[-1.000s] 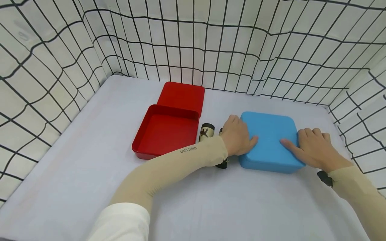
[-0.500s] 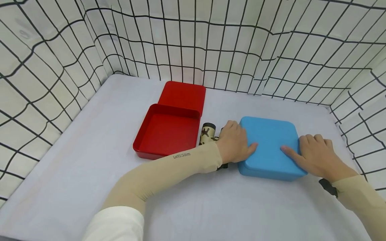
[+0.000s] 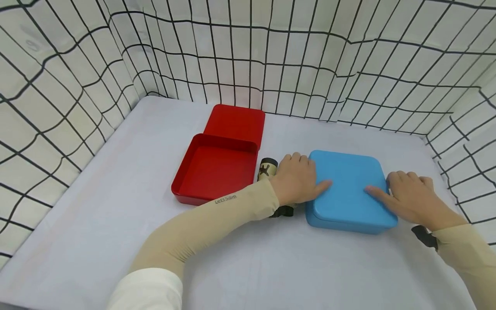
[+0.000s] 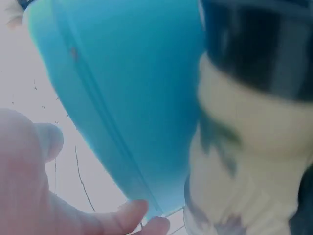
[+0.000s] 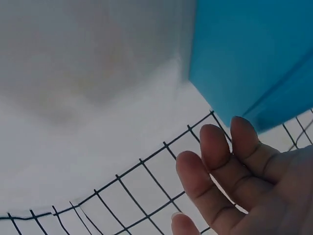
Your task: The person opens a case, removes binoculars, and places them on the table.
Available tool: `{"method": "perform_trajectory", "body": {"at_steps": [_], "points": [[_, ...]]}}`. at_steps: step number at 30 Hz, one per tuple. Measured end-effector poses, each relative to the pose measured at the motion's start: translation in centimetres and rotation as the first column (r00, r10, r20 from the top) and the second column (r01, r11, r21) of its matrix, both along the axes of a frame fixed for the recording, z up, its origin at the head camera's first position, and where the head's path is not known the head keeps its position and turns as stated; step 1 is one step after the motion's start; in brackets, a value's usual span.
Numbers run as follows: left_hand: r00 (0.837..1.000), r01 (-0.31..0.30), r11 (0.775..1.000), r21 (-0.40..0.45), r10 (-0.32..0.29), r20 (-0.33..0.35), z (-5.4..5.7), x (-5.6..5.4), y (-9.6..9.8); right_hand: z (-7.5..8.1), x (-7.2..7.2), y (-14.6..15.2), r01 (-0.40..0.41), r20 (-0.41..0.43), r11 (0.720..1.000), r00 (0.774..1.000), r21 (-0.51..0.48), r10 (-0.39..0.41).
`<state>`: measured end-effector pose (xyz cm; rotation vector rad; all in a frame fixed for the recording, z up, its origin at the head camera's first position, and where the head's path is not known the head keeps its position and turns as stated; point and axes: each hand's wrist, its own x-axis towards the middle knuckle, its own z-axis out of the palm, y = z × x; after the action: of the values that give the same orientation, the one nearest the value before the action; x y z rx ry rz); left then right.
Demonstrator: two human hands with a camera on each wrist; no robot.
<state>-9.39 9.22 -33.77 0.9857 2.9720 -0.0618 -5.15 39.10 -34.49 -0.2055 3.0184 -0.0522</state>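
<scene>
A closed blue box (image 3: 345, 189) lies on the white surface, right of centre in the head view. My left hand (image 3: 296, 178) is at its left side, fingers relaxed and thumb reaching over the lid edge. On the other side, my right hand (image 3: 410, 198) has its thumb at the lid, and in the right wrist view its loosely bent fingers (image 5: 215, 147) stand by a box corner. Camouflage-patterned binoculars (image 3: 267, 168) lie left of the blue box, partly hidden under my left hand and wrist. Their tan barrel (image 4: 249, 132) looms large in the left wrist view.
An open red box (image 3: 221, 168) with its lid (image 3: 234, 122) folded back sits left of the binoculars; my left forearm passes in front of its near corner. Black wire grid panels (image 3: 248, 56) stand along the back and sides of the white surface (image 3: 97, 215).
The blue box shifted slightly toward me between the two earlier frames, then stayed put. Since then my left hand has eased leftward and my right hand slightly rightward, away from its sides.
</scene>
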Motion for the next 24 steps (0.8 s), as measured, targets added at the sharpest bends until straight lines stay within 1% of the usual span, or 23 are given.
{"method": "perform_trajectory", "body": {"at_steps": [2, 5, 8, 9, 10, 11, 13, 15, 16, 17, 19, 22, 24], "points": [[1.0, -0.007, 0.998, 0.065, 0.008, -0.015, 0.2, -0.3, -0.2, 0.1, -0.3, 0.3, 0.015, 0.0, 0.998, 1.0, -0.055, -0.015], [0.995, 0.026, 0.983, 0.182, -0.008, -0.099, 0.3, -0.6, -0.8, 0.2, -0.6, 0.7, 0.031, -0.031, 0.989, 0.999, -0.142, -0.036], [0.986, 0.082, 0.951, 0.297, -0.034, -0.163, 0.2, -0.8, -1.3, 0.3, -0.7, 0.9, 0.045, -0.089, 0.975, 0.994, -0.216, -0.066], [0.985, 0.102, 0.938, 0.331, -0.047, -0.168, 0.1, -0.9, -1.5, 0.3, -0.7, 1.0, 0.055, -0.096, 0.971, 0.992, -0.233, -0.079], [0.986, 0.114, 0.925, 0.363, -0.061, -0.154, 0.1, -0.9, -1.6, 0.3, -0.8, 1.1, 0.066, -0.101, 0.965, 0.99, -0.255, -0.095], [0.989, 0.12, 0.912, 0.392, -0.074, -0.13, 0.1, -1.0, -1.7, 0.4, -0.8, 1.1, 0.079, -0.101, 0.959, 0.989, -0.274, -0.11], [0.994, 0.11, 0.885, 0.452, -0.098, -0.05, 0.0, -1.0, -1.9, 0.5, -0.9, 1.3, 0.11, -0.074, 0.944, 0.987, -0.311, -0.14], [0.992, 0.074, 0.86, 0.504, -0.115, 0.051, -0.1, -1.1, -2.1, 0.5, -0.9, 1.5, 0.14, -0.033, 0.929, 0.986, -0.343, -0.161], [0.988, 0.046, 0.849, 0.526, -0.118, 0.104, -0.2, -1.1, -2.2, 0.5, -1.0, 1.5, 0.154, -0.007, 0.921, 0.986, -0.358, -0.167], [0.981, 0.014, 0.839, 0.544, -0.118, 0.157, -0.2, -1.1, -2.3, 0.5, -1.1, 1.6, 0.167, 0.021, 0.912, 0.985, -0.375, -0.171], [0.961, -0.051, 0.821, 0.569, -0.116, 0.253, -0.3, -1.0, -2.4, 0.4, -1.3, 1.7, 0.191, 0.084, 0.893, 0.981, -0.408, -0.172], [0.929, -0.116, 0.808, 0.578, -0.117, 0.35, -0.4, -1.1, -2.5, 0.3, -1.5, 1.8, 0.235, 0.17, 0.867, 0.969, -0.439, -0.177], [0.907, -0.145, 0.801, 0.58, -0.127, 0.401, -0.5, -1.2, -2.5, 0.2, -1.7, 1.9, 0.249, 0.204, 0.856, 0.964, -0.454, -0.172]]}}
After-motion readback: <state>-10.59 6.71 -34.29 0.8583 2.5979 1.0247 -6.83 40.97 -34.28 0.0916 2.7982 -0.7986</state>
